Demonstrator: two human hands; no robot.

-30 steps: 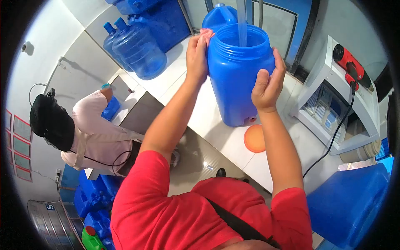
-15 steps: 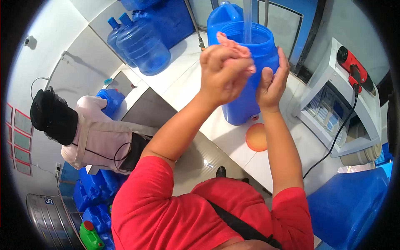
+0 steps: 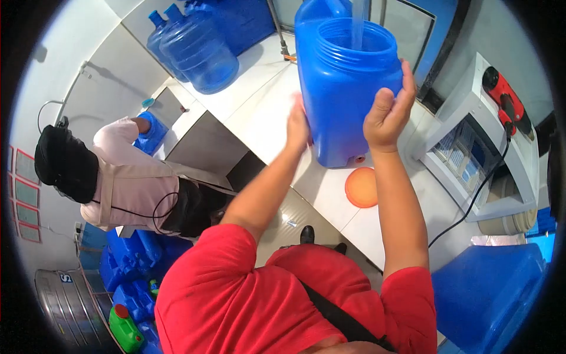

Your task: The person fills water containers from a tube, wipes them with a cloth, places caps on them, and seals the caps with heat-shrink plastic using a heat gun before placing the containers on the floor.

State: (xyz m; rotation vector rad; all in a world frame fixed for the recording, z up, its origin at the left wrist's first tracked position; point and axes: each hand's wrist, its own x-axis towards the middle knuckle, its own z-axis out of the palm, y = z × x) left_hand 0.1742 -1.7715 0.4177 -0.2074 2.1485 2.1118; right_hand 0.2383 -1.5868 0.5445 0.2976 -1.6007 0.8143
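Note:
A tall blue plastic container (image 3: pixel 354 106) stands upright on the white tiled counter, its round threaded mouth uncapped. A clear stream or tube (image 3: pixel 358 23) reaches down into that mouth; which of the two I cannot tell. My right hand (image 3: pixel 387 115) rests against the container's right side, thumb and fingers apart. Along the left side is my left hand (image 3: pixel 298 124), smeared by motion with its fingers partly hidden. No pink cloth shows clearly now. An orange round lid (image 3: pixel 361 187) lies on the counter below the container, near my right forearm.
Behind stands another blue container (image 3: pixel 306 15). Clear blue water bottles (image 3: pixel 200 53) are at the back left. A white cabinet (image 3: pixel 471 147) with a red heat-gun-like tool (image 3: pixel 506 97) on top is at right. At left, a person (image 3: pixel 132 189) handles a blue container (image 3: pixel 152 133).
My left hand, earlier raised at the mouth with a pink cloth in it, has dropped to the container's left side. The container appears larger in view. My right hand stays on its right side.

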